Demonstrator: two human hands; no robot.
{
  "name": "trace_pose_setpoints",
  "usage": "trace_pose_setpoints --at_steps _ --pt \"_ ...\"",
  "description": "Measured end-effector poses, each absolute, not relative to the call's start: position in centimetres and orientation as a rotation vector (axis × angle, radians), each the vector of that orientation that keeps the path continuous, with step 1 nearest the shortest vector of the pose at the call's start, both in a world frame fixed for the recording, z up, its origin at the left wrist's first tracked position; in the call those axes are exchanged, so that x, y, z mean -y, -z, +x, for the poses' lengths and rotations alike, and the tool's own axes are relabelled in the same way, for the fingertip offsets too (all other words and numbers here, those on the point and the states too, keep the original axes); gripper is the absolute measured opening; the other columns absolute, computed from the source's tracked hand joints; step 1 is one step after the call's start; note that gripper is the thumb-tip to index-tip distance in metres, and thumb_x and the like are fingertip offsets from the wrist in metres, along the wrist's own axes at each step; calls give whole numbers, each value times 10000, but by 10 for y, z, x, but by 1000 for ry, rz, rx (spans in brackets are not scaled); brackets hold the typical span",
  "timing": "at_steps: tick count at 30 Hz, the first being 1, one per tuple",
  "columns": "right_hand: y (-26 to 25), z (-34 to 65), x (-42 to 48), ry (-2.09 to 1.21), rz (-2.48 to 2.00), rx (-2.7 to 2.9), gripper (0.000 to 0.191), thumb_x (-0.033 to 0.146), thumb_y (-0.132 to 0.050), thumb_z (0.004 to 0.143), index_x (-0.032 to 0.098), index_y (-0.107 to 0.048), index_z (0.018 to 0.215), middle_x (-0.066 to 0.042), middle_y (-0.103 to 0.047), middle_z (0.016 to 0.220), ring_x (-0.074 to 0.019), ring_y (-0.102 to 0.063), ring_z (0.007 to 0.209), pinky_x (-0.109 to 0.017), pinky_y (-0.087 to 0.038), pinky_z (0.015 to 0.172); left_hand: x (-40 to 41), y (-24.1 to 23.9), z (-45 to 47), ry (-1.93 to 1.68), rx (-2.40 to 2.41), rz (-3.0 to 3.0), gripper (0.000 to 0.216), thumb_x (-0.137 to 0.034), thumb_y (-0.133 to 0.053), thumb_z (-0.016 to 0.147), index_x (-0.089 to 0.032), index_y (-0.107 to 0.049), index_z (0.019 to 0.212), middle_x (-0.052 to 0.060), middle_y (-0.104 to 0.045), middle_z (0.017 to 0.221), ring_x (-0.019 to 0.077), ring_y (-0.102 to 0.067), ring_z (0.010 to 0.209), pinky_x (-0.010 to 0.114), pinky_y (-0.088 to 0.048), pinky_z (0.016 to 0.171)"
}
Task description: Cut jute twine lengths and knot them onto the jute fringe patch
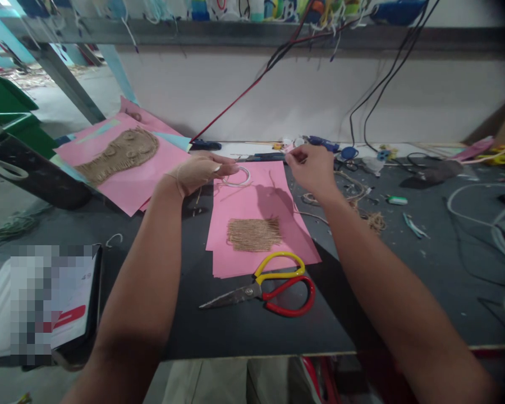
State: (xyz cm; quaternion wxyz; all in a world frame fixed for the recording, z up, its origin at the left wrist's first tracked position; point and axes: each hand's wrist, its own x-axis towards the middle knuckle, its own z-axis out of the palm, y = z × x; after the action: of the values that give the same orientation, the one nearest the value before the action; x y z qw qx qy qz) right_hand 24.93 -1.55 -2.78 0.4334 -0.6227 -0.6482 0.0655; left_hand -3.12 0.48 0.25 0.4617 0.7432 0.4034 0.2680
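My left hand (200, 171) pinches the white ring (240, 182) at the far edge of the pink sheet (252, 205). My right hand (311, 165) has its fingers pinched together just beside it; what they hold is too small to tell. A jute patch (255, 234) lies mid-sheet, with the scissors (269, 286) nearer me.

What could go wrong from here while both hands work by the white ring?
1. The forearm of the right hand crosses the edge of the pink sheet; pulling back could drag the sheet and shift the jute patch.
2. The scissors lie between both forearms near the front edge of the table and might get knocked off.
3. The white ring seems to lie loose by the left hand; a tug could flick it away.
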Motion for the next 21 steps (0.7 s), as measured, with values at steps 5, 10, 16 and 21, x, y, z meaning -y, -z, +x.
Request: trace_pose_setpoints --at_steps 5,10,16,21 --pt "21 229 21 -760 -1280 1498 182 352 -679 874 178 -730 867 -59 -710 794 -146 -589 613 -290 -475 562 6 -10 -22 -715 -803 1780 446 -446 -743 824 -205 -759 1199 109 -652 1381 297 -582 1279 420 -478 1058" --pt "26 207 28 -859 -1198 1506 249 405 -704 868 161 -754 868 -52 -704 752 -143 -613 622 -265 -466 539 10 -10 -8 -721 -634 1646 480 -460 -739 812 -186 -745 1206 137 -629 1402 322 -554 1318 403 -488 1038" --pt "29 202 30 -886 -1245 1495 244 389 -703 882 153 -742 832 -43 -687 697 -136 -610 608 -257 -461 541 3 -1 -4 -666 -631 1611 498 -461 -766 785 -168 -744 1187 135 -668 1340 326 -549 1306 383 -480 1032" --pt "33 201 31 -992 -1207 1445 206 351 -707 890 164 -707 802 -34 -686 742 -107 -566 598 -240 -450 556 3 -3 -12 -605 -609 1769 505 -463 -771 779 -220 -738 1221 110 -652 1372 327 -551 1305 391 -482 1038"
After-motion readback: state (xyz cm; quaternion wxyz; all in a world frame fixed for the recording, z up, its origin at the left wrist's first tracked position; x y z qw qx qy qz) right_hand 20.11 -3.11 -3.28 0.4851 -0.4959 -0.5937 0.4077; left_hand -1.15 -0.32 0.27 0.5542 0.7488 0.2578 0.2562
